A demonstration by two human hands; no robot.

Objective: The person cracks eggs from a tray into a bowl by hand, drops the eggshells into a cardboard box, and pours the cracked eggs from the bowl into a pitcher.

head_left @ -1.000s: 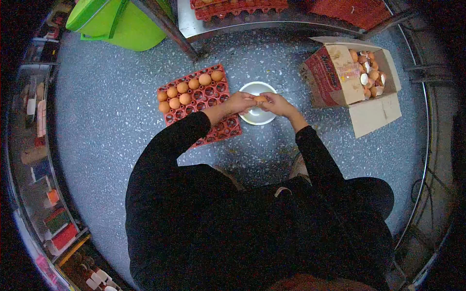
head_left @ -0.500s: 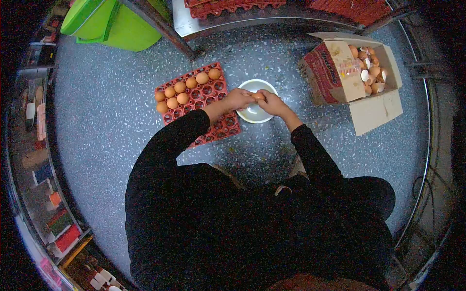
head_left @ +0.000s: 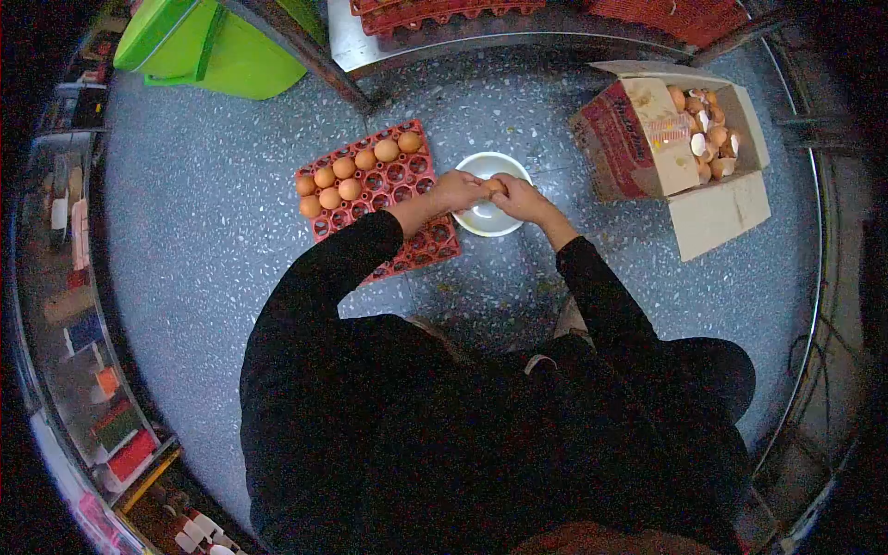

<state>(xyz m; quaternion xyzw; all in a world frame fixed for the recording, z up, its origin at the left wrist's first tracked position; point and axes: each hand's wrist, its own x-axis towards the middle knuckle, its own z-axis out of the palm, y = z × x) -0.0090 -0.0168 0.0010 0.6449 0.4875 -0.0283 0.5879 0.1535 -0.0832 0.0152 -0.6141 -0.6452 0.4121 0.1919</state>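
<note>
Over a white bowl on the floor, a brown egg is held between both my hands. My left hand closes on its left side, and my right hand grips it from the right. Whether the shell is cracked is too small to make out. Left of the bowl lies a red egg tray, partly covered by my left forearm. Several brown eggs sit in its upper rows, and the other visible cups hold none.
At the right stands an open cardboard box with several broken eggshells inside. A green bin is at the upper left, beside a metal table leg. Red trays are stacked on a steel surface at the top. Shelves line the left.
Both hands stay over the bowl with the egg. Less of the egg shows between the fingers now. The rest of the scene shifts only slightly with the camera.
</note>
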